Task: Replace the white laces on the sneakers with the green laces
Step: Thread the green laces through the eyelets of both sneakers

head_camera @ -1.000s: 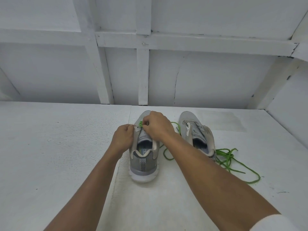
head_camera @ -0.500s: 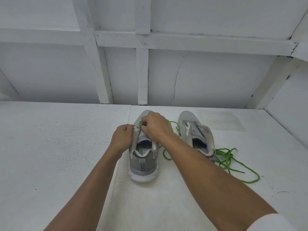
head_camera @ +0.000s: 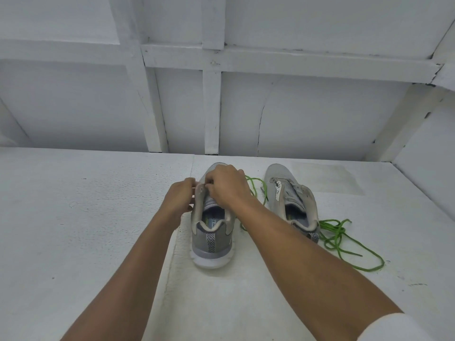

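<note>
Your left hand has its fingers curled, pinching the left eyelet edge of the nearer grey mesh sneaker with a white sole. That sneaker stands upright on the white painted surface with its heel towards you. Your right hand curls over the tongue, fingertips pinched at the same eyelet edge and touching your left fingers. A bright green lace runs out from under this hand and loops down between the two shoes. The hand seems to hold the lace, though the pinch itself is hidden. The second grey sneaker sits just to the right, unlaced. A loose tangle of second green lace lies beside its heel, trailing towards you.
</note>
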